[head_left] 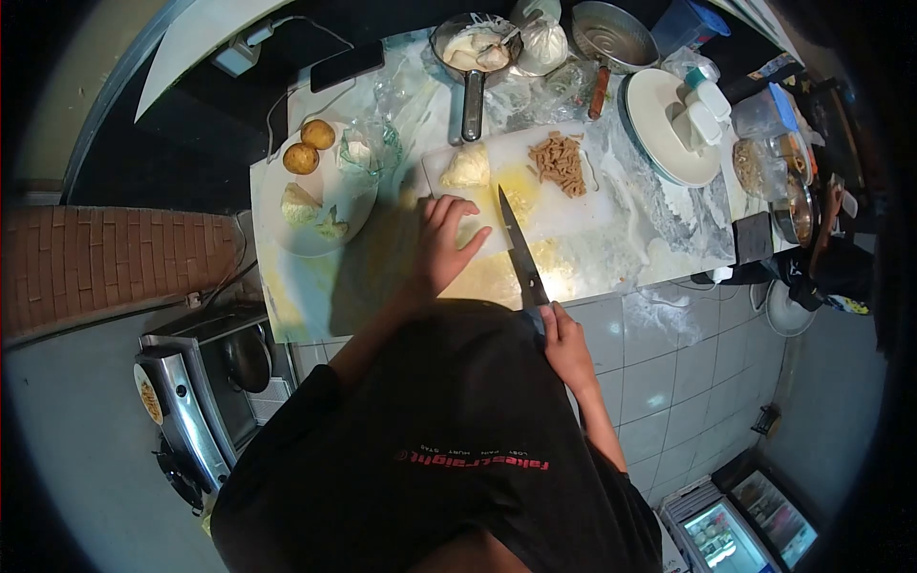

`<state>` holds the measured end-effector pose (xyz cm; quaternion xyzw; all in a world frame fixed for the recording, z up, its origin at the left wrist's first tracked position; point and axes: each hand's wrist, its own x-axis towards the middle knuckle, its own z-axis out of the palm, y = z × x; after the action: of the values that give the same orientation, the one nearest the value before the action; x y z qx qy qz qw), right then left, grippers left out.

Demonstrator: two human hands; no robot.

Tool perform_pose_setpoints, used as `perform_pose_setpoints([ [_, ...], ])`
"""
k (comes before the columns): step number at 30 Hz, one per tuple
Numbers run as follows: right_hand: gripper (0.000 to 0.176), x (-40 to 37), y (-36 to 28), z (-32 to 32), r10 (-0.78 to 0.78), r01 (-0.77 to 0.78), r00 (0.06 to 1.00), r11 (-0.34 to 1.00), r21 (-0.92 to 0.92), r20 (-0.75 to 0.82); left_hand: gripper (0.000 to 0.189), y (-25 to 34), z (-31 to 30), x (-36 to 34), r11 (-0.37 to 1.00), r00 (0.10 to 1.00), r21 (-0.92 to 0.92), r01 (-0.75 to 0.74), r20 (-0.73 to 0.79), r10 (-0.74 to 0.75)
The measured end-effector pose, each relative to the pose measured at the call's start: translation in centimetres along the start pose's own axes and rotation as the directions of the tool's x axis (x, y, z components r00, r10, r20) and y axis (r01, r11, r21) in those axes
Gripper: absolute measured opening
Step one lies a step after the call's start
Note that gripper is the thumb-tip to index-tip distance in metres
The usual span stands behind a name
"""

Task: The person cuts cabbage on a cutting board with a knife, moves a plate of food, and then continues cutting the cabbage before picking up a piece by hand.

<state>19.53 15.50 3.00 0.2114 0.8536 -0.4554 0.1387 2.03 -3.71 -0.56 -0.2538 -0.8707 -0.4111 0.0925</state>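
White board (600, 205) at frame centre carries the left grip (444, 244), open and flat, beside the knife (516, 250) clasped in the closed right grip (565, 346).

The knife's (517, 250) handle is buried inside the right hand (565, 346), so only the blade shows. The left hand (445, 244) covers whatever it presses on the cutting board (592, 205), and the pale food under the palm cannot be identified. The black shirt (439, 411) hides the near edge of the desk (621, 263), and its red print is too small to read. At the far right, containers (778, 143) blur into the dark rim.
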Motion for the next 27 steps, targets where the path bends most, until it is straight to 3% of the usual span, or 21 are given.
perform_pose_setpoints([
  [3,0.046,0.2,-0.2,-0.2,0.015,-0.019,0.998,0.997,0.074,0.057,0.031,1.3,0.7,1.1,0.998,0.999,-0.049,-0.042,0.017,0.043],
  [10,0.044,-0.3,-0.3,-0.6,0.035,-0.04,0.997,0.995,0.088,0.062,0.025,-0.6,2.6,1.4,0.998,0.997,0.011,-0.068,0.032,0.068],
  [12,0.039,-0.4,-0.1,-0.4,0.004,-0.003,1.0,0.992,0.124,-0.007,0.02,-0.7,2.5,1.4,0.997,0.996,0.017,-0.075,0.055,0.074],
  [15,0.039,-0.6,0.0,-0.5,-0.003,0.005,1.0,0.993,0.118,-0.017,0.018,-1.7,2.6,1.0,0.988,0.989,-0.062,-0.138,0.047,0.141],
  [19,0.039,-0.9,-0.9,-0.9,0.019,-0.017,1.0,0.997,0.073,-0.022,0.024,-2.7,1.6,0.7,0.989,0.989,-0.029,-0.148,-0.003,0.148],
  [22,0.037,-1.0,-1.3,-0.8,-0.025,0.025,0.999,1.0,-0.007,-0.046,0.025,-2.6,-0.2,-0.2,1.0,1.0,0.025,-0.009,-0.028,0.01],
  [24,0.033,-0.9,-1.0,-0.6,-0.018,0.017,1.0,0.998,-0.061,-0.007,0.029,-3.3,-0.8,-1.4,0.985,0.995,-0.142,0.102,0.038,-0.097],
  [27,0.029,-0.6,-0.7,-0.2,-0.072,0.069,0.997,0.995,-0.068,-0.037,0.034,-3.5,-2.1,-2.7,0.98,0.987,-0.184,0.078,0.15,-0.05],
])
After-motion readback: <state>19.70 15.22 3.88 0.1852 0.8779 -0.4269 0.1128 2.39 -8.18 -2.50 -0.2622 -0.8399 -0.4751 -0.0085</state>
